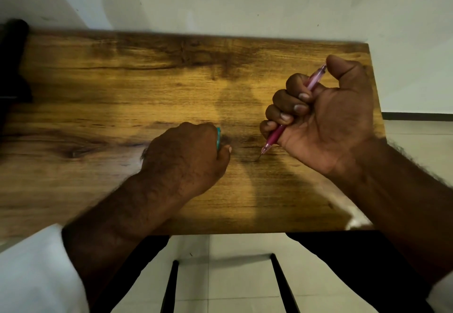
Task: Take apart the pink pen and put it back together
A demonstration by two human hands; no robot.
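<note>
- My right hand (326,116) is fisted round the pink pen (274,138), right of centre in the frame, all four fingers wrapped on the barrel and my thumb on its top end.
- The pen slants with its point down, at or just above the tabletop (122,80); it looks whole to me, no part off.
- My left hand (186,155) rests at lower centre, curled round a teal thing (218,138) that is mostly hidden.
- To unscrew it well, I judge I should slide my right grip up the barrel so the front cone is bare.
- My left hand should put the teal thing down first, then pinch and twist the cone.
- Keep the pen low over the tabletop, so a spring or refill cannot roll away.
</note>
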